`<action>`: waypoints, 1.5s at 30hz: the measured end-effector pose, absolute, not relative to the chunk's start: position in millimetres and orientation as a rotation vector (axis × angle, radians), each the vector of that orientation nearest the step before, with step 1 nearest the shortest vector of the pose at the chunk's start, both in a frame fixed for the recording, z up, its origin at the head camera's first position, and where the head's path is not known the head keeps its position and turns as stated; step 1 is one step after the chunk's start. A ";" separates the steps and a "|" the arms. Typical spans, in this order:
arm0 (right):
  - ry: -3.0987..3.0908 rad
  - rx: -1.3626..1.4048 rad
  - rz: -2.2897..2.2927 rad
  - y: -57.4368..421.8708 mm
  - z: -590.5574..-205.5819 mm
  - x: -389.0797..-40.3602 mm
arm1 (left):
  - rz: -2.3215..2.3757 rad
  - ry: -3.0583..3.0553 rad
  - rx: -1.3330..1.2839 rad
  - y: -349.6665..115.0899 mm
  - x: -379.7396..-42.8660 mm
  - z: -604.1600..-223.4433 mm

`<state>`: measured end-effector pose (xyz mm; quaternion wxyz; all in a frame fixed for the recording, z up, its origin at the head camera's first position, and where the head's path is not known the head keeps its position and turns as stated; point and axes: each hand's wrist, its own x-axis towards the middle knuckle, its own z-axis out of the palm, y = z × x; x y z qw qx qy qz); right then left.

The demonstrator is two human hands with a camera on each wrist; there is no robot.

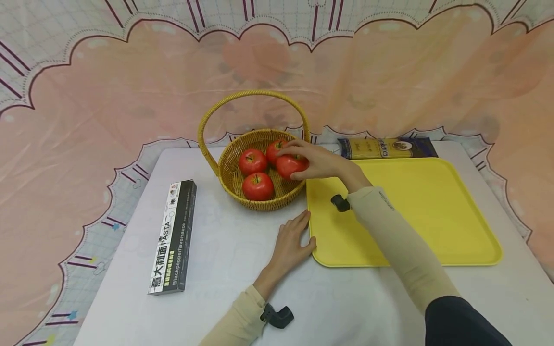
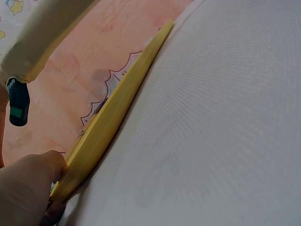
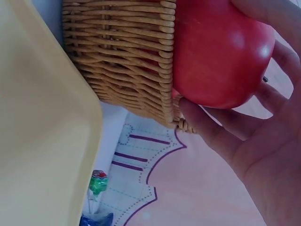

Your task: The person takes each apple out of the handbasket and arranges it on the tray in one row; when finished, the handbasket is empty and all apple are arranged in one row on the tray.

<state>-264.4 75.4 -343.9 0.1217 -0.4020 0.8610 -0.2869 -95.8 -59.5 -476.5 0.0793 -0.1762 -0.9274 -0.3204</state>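
A round wicker basket [image 1: 261, 205] with a tall arched handle holds several red apples [image 1: 258, 187]. My right hand [image 1: 318, 161] reaches over the basket's right rim and grips one apple [image 3: 221, 56], with the fingers round its side in the right wrist view. That apple is at rim level there. At the left end of a yellow tray [image 1: 433, 211], my left hand [image 1: 290, 245] rests against the edge near the front corner. Its fingers are extended and its thumb is spread apart, touching the rim. The tray [image 2: 115, 110] shows edge-on in the left wrist view.
A black and white pasta box [image 1: 172, 238] lies on the white table [image 1: 225, 259] at the left. Behind the tray lies a yellow and dark blue packet [image 1: 387, 148]. A patterned cloth [image 1: 368, 86] hangs at the back.
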 end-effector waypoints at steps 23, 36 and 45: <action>2.576 -1.172 -0.966 109.0 -339.5 -247.2 | -0.934 -2.764 -0.531 -59.2 -94.4 -476.1; 2.624 -1.070 -0.977 136.1 -349.0 -249.0 | -0.922 -2.753 -0.518 -58.6 -94.4 -477.4; 2.648 -1.001 -0.942 147.9 -353.9 -248.5 | -0.921 -2.748 -0.528 -58.6 -94.4 -478.7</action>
